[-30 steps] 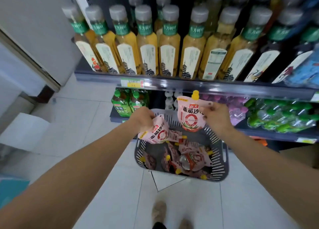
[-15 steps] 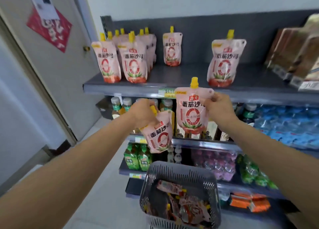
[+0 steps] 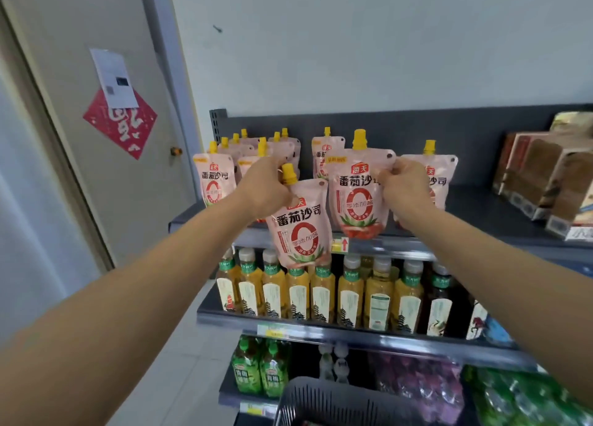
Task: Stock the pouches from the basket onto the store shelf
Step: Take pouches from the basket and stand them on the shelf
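Each hand holds a pink spouted pouch with a yellow cap, raised in front of the top shelf (image 3: 481, 213). My left hand (image 3: 264, 189) grips one pouch (image 3: 300, 230) by its neck; it hangs tilted below the shelf's front edge. My right hand (image 3: 402, 185) pinches the upper right corner of the other pouch (image 3: 354, 197), upright over the shelf's front edge. Several like pouches stand at the shelf's left (image 3: 213, 178), one (image 3: 441, 175) behind my right hand. The dark basket's rim (image 3: 340, 393) shows at the bottom.
Brown boxes (image 3: 542, 175) fill the top shelf's right end. Rows of tea bottles (image 3: 349, 294) line the shelf below, and green bottles (image 3: 260, 371) the lower one. A door (image 3: 106, 111) with a red paper sign stands to the left.
Both hands rose from the basket to the top shelf, each carrying a pouch. The view tilted up, so the basket dropped to the bottom edge.
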`<action>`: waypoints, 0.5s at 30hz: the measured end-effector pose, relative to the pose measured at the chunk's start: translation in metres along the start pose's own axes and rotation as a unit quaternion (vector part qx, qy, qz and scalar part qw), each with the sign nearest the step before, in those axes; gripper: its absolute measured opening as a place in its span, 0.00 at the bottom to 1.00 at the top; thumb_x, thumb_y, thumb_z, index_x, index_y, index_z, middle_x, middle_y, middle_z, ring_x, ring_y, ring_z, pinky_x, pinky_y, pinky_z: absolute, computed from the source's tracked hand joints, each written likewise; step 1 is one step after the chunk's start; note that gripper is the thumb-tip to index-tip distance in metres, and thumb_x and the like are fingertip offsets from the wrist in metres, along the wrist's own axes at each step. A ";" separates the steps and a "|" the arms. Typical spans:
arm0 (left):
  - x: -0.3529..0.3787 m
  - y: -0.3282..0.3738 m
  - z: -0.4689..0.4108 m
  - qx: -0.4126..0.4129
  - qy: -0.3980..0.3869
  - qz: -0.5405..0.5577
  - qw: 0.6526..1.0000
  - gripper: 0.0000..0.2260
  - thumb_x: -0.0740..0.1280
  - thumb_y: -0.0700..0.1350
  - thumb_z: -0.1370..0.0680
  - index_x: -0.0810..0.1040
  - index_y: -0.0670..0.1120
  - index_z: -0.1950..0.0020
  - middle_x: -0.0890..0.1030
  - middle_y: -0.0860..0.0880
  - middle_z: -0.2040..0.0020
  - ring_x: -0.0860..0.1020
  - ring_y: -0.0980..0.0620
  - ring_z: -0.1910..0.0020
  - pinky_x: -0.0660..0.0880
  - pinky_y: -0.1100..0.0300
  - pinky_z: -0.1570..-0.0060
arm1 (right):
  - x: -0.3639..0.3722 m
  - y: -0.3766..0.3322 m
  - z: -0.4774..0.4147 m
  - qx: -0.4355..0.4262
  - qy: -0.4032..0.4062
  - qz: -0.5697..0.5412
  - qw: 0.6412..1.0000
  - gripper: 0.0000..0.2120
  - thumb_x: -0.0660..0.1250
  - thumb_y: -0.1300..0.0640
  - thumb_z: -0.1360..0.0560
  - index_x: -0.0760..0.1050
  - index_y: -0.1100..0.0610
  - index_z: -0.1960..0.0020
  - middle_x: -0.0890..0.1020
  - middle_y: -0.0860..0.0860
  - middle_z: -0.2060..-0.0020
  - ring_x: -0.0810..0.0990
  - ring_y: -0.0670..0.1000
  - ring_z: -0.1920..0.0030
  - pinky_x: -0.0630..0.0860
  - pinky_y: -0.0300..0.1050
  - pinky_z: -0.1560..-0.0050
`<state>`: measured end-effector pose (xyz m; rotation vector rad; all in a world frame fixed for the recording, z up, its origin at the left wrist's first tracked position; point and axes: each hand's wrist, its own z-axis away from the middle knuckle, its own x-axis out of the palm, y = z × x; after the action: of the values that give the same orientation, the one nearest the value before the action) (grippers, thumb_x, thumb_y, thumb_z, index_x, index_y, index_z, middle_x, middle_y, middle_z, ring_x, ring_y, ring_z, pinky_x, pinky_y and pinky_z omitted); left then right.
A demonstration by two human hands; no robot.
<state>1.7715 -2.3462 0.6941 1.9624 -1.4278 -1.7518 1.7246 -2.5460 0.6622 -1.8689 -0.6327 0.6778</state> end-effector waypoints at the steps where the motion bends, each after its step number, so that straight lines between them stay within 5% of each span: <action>1: -0.002 -0.002 -0.010 0.007 0.000 -0.013 1.000 0.14 0.71 0.31 0.31 0.68 0.45 0.63 0.76 0.46 0.63 0.76 0.46 0.60 0.76 0.52 0.55 | 0.005 -0.001 -0.010 0.003 0.006 0.005 1.000 0.07 0.62 0.59 0.22 0.79 0.59 0.51 0.84 0.55 0.54 0.82 0.56 0.52 0.80 0.57 0.48; 5: -0.002 -0.010 -0.054 0.029 -0.004 -0.038 0.999 0.13 0.69 0.31 0.30 0.68 0.45 0.64 0.71 0.50 0.68 0.71 0.53 0.67 0.68 0.63 0.69 | 0.023 0.001 -0.050 0.010 0.021 0.016 1.000 0.07 0.62 0.58 0.22 0.79 0.56 0.55 0.84 0.54 0.55 0.83 0.57 0.53 0.80 0.61 0.49; 11: 0.011 -0.017 -0.112 0.083 -0.034 -0.060 0.994 0.17 0.67 0.31 0.29 0.66 0.51 0.66 0.72 0.52 0.68 0.71 0.54 0.66 0.67 0.63 0.69 | 0.041 0.011 -0.098 0.049 0.051 -0.013 0.997 0.09 0.61 0.59 0.22 0.76 0.51 0.59 0.83 0.52 0.56 0.83 0.55 0.54 0.80 0.57 0.50; 15: 0.024 -0.023 -0.139 0.094 -0.029 -0.074 0.992 0.14 0.64 0.32 0.27 0.67 0.50 0.63 0.72 0.53 0.67 0.71 0.56 0.67 0.66 0.63 0.70 | 0.050 0.027 -0.118 0.080 0.067 -0.017 0.994 0.08 0.61 0.60 0.23 0.79 0.57 0.51 0.84 0.55 0.55 0.83 0.57 0.55 0.81 0.58 0.52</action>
<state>1.8967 -2.4144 0.7051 2.1792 -1.5557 -1.8082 1.8457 -2.5962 0.6680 -1.7343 -0.5079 0.5594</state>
